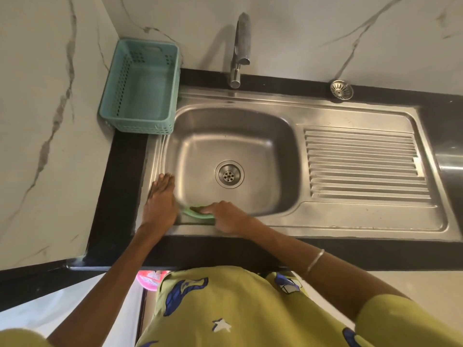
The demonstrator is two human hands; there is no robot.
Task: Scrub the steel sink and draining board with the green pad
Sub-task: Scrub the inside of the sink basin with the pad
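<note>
Nearest the camera is the person's yellow-green patterned top [225,309], with both bare forearms reaching forward over the black worktop [120,191]. A thin bangle [315,262] circles the right forearm.

The right hand [226,217] is at the near rim of the steel sink [233,151], toward its near-left corner. Its fingers [208,209] lie on top of the green pad [199,214] and press it against the rim, with the thumb side curled round the pad's near edge. The pad shows only as a flat green strip under the hand. Just left of it, the left hand [160,199] rests flat on the sink's left rim, fingers straight and together, pointing away from the person and grasping nothing.

Beyond the hands lies the basin, with a round drain [229,174] in its floor. To the right is the ribbed draining board [363,164].

Farther back, a teal plastic basket [140,88] stands in the left corner against the marble wall. A steel tap [240,48] rises behind the basin, and a loose strainer [341,89] lies on the worktop at the back right.
</note>
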